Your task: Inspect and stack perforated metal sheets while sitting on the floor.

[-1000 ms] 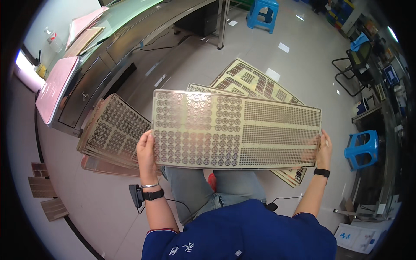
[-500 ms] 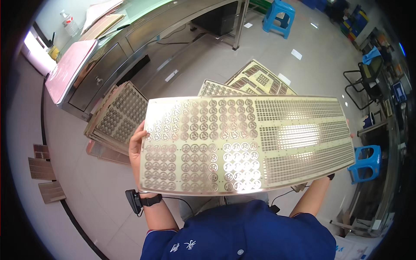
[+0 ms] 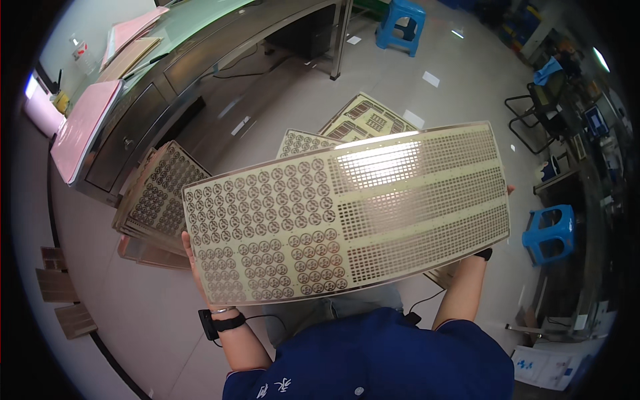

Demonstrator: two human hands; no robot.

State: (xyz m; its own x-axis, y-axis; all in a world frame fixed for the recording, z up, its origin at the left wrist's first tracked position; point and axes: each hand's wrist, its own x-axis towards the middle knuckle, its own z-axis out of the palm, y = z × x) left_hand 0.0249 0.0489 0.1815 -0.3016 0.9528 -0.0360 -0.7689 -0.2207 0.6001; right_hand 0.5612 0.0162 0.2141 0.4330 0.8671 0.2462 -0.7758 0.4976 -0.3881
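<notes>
A large yellow circuit-board panel (image 3: 347, 213) is held up in the air in front of the person, over the grey floor (image 3: 427, 60), its patterned face turned up toward the camera. Its long axis runs left to right across the view, the right end tilted somewhat higher and farther than the left. The left half carries rows of small round patterns; the right half carries bands of fine rectangular patterns, with a bright glare near the top middle.

The left hand (image 3: 193, 267) grasps the panel's lower left edge, fingers mostly hidden behind it, a black band on the wrist. The right hand (image 3: 497, 200) is almost wholly covered by the panel's right end; only a fingertip shows at the edge, so its grip cannot be told.

Below lie stacks of similar panels (image 3: 157, 197) on the floor beside a metal workbench (image 3: 200, 67). A blue stool (image 3: 550, 230) stands to the right.

Compared with half a second ago, the panel sits closer to the camera and tilts more steeply, and the glare has shifted upward.
</notes>
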